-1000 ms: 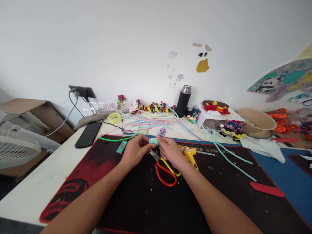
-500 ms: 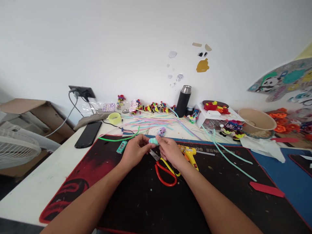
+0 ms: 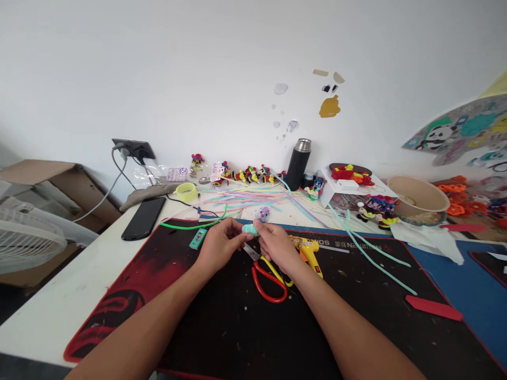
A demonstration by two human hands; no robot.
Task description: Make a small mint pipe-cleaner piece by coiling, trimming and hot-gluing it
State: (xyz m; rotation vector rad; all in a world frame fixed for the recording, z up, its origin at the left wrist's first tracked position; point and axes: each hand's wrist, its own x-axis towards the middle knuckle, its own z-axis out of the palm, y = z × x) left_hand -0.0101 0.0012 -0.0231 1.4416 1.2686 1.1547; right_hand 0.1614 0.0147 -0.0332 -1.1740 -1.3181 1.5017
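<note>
A small mint-green coil (image 3: 250, 229) of fuzzy stem is pinched between my two hands above the black mat. My left hand (image 3: 223, 241) grips its left end with thumb and fingers. From the other side, my right hand (image 3: 275, 244) holds it between thumb and forefinger. Just beyond the fingertips lies a small purple piece (image 3: 262, 213). Scissors with red and yellow handles (image 3: 270, 285) rest on the mat beneath my hands, their blades partly hidden. A yellow glue gun (image 3: 311, 256) lies right of my right hand, which covers part of it.
Pastel stems (image 3: 253, 196) spread across the back of the table. A black thermos (image 3: 298, 164) stands behind them. On the left are a phone (image 3: 143, 218) and a yellow tape roll (image 3: 186, 192); a beige bowl (image 3: 418, 194) sits at the right.
</note>
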